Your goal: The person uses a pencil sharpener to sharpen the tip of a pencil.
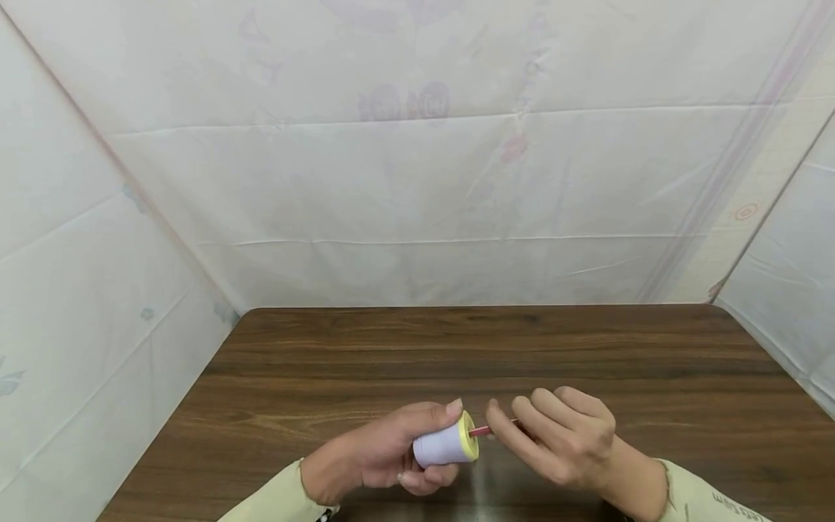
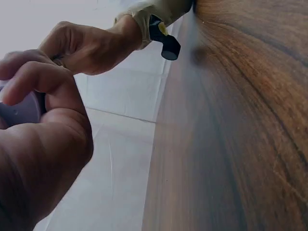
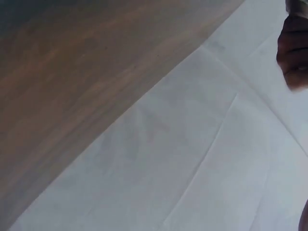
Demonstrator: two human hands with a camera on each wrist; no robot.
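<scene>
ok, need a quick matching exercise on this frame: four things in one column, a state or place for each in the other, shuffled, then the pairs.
Column 1
1. left hand
2. right hand
3. thin red stick
4. dark brown wooden table

Column 2
A. pokes out of the yellow end
B. grips the small white cylinder with a yellow end
C. lies under both hands
D. pinches the stick

Pairs: 1-B, 2-D, 3-A, 4-C

Even, soft overhead light in the sharp, edge-bowed head view; both wrist views dim, blurred, out of focus.
</scene>
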